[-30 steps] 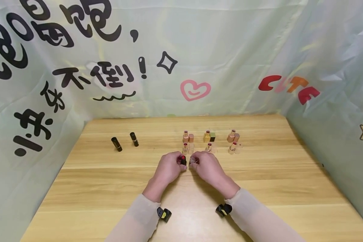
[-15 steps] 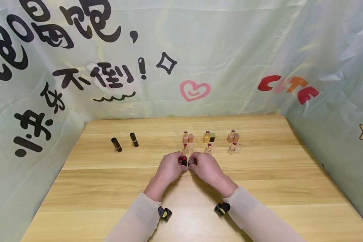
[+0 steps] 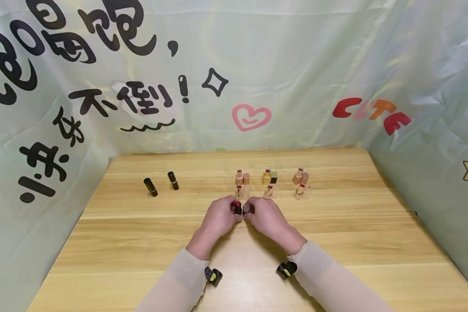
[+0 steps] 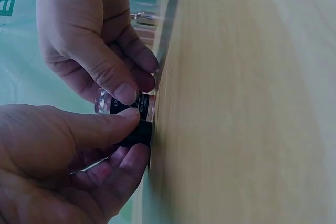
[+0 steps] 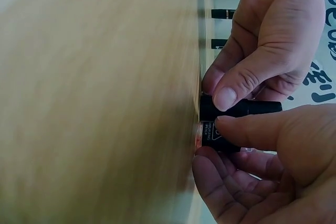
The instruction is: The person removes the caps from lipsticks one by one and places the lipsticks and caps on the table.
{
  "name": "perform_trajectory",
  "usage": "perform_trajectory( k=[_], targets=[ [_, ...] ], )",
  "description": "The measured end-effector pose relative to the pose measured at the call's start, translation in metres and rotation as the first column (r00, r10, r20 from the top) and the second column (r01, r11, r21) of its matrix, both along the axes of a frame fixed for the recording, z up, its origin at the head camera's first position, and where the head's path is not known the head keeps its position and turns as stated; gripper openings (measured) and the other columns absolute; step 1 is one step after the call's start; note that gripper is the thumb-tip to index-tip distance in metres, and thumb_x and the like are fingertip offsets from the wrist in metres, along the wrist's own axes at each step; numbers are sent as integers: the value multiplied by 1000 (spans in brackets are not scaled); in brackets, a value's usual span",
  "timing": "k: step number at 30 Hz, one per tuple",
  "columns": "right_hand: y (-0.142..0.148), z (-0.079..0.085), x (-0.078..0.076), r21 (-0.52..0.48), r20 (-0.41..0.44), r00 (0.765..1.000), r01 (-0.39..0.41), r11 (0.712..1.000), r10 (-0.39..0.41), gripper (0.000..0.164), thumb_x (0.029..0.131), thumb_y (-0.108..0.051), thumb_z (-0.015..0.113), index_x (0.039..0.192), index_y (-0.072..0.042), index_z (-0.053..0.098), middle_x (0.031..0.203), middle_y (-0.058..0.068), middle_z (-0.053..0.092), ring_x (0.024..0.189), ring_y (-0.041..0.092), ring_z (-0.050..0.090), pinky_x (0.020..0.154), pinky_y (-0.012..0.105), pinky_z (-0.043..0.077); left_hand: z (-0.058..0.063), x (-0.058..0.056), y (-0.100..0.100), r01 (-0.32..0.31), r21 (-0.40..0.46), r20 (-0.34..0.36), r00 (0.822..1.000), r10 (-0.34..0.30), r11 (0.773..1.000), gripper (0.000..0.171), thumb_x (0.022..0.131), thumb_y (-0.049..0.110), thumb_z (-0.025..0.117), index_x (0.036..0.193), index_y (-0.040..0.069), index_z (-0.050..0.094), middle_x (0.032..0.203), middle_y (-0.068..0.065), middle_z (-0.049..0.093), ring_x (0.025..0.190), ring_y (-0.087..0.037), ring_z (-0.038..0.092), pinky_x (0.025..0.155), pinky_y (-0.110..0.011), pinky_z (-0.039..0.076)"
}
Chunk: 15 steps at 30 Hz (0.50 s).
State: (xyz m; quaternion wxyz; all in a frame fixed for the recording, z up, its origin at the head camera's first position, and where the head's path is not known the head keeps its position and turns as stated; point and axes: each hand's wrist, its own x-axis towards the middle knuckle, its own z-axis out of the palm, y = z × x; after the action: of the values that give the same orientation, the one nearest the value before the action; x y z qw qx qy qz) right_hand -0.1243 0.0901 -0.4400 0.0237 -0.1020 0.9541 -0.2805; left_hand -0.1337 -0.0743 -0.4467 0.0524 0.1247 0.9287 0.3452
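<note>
My left hand [image 3: 219, 216] pinches an uncapped black lipstick [image 3: 238, 209] whose red tip points up. Close to its right, my right hand [image 3: 270, 216] holds a clear lipstick cap with a black label [image 3: 247, 209] between thumb and fingers. In the left wrist view the black tube [image 4: 137, 136] and the labelled cap [image 4: 144, 106] stand side by side, their ends right at the wooden tabletop. The right wrist view has the black lipstick [image 5: 236, 107] beside the cap [image 5: 211, 136], with both thumbs lying across them.
Just beyond my hands, several uncapped lipsticks stand in two rows beside their caps, including a gold one [image 3: 266, 177] and a pink one [image 3: 239, 177]. Two black lipstick tubes [image 3: 150, 187] [image 3: 173, 180] stand at the back left. A printed cloth [image 3: 304, 78] surrounds the wooden table [image 3: 140, 251].
The lipstick and the cap have come slightly closer together, the right hand shifting a little left and the left hand a little right. Over the last half second both hands stay almost still.
</note>
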Motion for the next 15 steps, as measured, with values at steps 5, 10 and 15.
perform_trajectory(
  k=[5, 10, 15],
  targets=[
    [0, 1, 1, -6, 13, 1000, 4, 1000, -4, 13, 88, -11, 85, 96, -10, 74, 87, 3, 74, 77, 19, 67, 71, 39, 57, 1, 2, 0, -6, 2, 21, 1000, 6, 1000, 38, 83, 7, 89, 116, 4, 69, 86, -1, 66, 78, -16, 60, 74, -35, 55],
    [0, 1, 2, -13, 29, 1000, 4, 1000, -4, 15, 88, -14, 85, 94, -10, 72, 84, 2, 72, 73, 17, 64, 68, 37, 55, 1, 4, -1, -10, -8, 17, 1000, 10, 1000, 44, 84, 4, 88, 122, 2, 67, 89, -2, 67, 80, -17, 61, 78, -37, 56],
    [1, 2, 2, -17, 37, 999, 4, 1000, -4, 17, 89, -17, 85, 98, -9, 73, 86, 1, 72, 75, 17, 64, 70, 37, 56, 2, 8, -5, -22, -16, 5, 1000, 22, 1000, 35, 88, -4, 76, 121, 3, 67, 94, -5, 69, 86, -20, 65, 82, -39, 58]
  ],
)
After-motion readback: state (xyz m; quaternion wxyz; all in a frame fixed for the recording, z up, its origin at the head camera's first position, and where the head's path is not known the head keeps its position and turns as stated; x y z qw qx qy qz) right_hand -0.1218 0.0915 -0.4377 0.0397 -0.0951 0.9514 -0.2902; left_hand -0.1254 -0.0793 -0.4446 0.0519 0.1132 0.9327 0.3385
